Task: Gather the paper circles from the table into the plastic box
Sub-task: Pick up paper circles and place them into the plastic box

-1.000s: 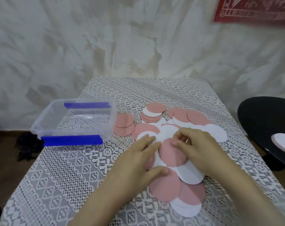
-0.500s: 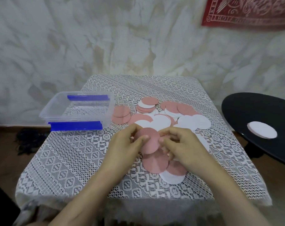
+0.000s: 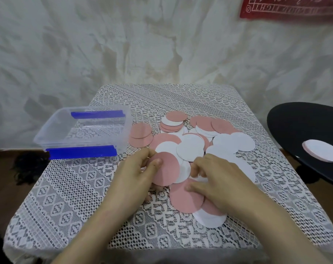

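Observation:
Several pink and white paper circles [image 3: 190, 147] lie scattered and overlapping across the middle of the lace-covered table [image 3: 70, 197]. My left hand [image 3: 137, 174] pinches a small stack topped by a pink circle [image 3: 168, 169], thumb on its face. My right hand [image 3: 217, 180] rests with spread fingers on the circles beside it, its fingertips on a white circle and a pink circle [image 3: 186, 199]. The clear plastic box [image 3: 83, 133] with blue clips stands empty at the table's left side.
A black round surface [image 3: 304, 130] to the right of the table carries a small stack of white circles [image 3: 322, 153]. A pale draped wall stands behind. A red cloth [image 3: 291, 6] hangs at the top right. Dark floor shows at the left.
My left hand now holds the pink-topped stack alone. My right hand has let go of it and dropped onto the circles lying to the right.

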